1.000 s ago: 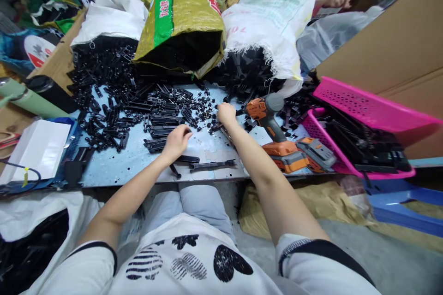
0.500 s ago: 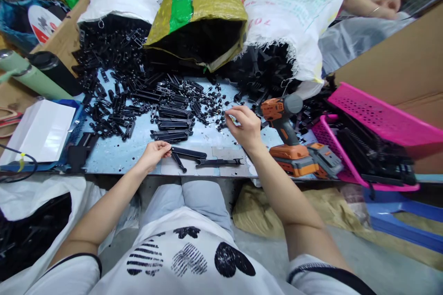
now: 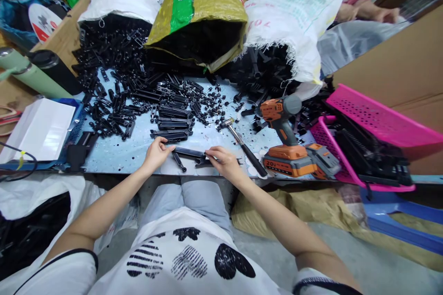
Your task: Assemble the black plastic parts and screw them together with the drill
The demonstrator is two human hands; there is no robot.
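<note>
Both my hands are at a slim black hinged bar point(image 3: 188, 152) with a shorter arm angled below it, near the table's front edge. My left hand point(image 3: 157, 153) pinches its left end. The fingers of my right hand point(image 3: 224, 162) are closed at its right end; any small piece between them is too small to make out. Another black bar point(image 3: 200, 162) lies beneath, partly covered by my right hand. A hammer point(image 3: 247, 147) with a dark grip lies right of that hand. Beyond my hands, similar bars point(image 3: 173, 123) lie in a stack, near small fasteners point(image 3: 216, 106).
An orange-and-grey cordless drill point(image 3: 282, 117) stands on its battery at right, beside a pink basket point(image 3: 387, 120) of black parts. Open sacks point(image 3: 204, 9) spill black parts across the back. White boxes point(image 3: 44, 129) and bottles point(image 3: 38, 73) sit left. Another person's hands point(image 3: 377, 11) show at upper right.
My right hand has come down and left from above the small fasteners to the bar's right end, uncovering the hammer. My left hand has shifted slightly up and right.
</note>
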